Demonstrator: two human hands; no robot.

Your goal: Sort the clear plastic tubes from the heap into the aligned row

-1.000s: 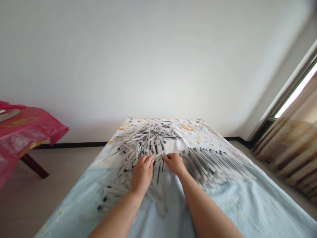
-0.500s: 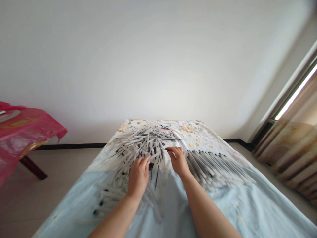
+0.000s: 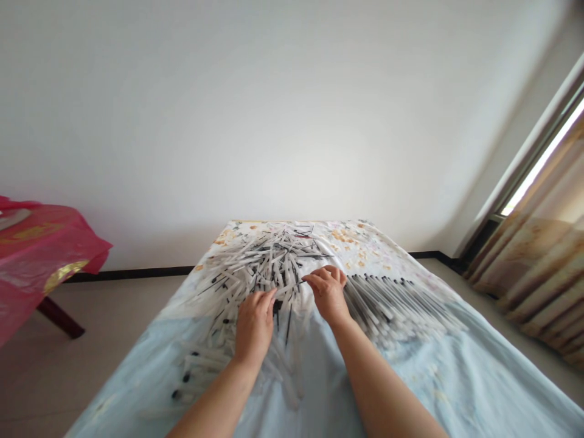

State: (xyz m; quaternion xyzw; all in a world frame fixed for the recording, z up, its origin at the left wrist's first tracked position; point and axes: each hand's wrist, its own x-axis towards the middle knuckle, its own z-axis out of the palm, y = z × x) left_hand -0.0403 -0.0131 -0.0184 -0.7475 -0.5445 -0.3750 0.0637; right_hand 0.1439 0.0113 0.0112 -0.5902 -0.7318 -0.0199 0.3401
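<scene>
My left hand point(image 3: 255, 321) is closed, thumb and fingers pinching a translucent white tube point(image 3: 285, 288) that looks like a pen barrel. Opposite it, my right hand point(image 3: 326, 293) pinches a thin dark stick point(image 3: 302, 281), like a pen refill, its tip pointing left at the tube's end. Whether tip and tube touch I cannot tell. Beyond both hands spreads a tangled heap point(image 3: 269, 252) of white tubes and thin black sticks. To the right of my right hand, black-ended tubes point(image 3: 396, 310) lie side by side in a slanting row.
Several loose tubes with black ends point(image 3: 201, 359) lie by my left forearm. A flowered, pale blue cloth point(image 3: 456, 377) covers the table. Off to the left stands another table with a red plastic cover point(image 3: 59, 243). A curtain point(image 3: 542, 261) hangs at the right.
My right hand has shifted slightly left and its fingers have curled more, bringing the dark stick closer to the tube. My left hand has barely moved. The view has turned slightly.
</scene>
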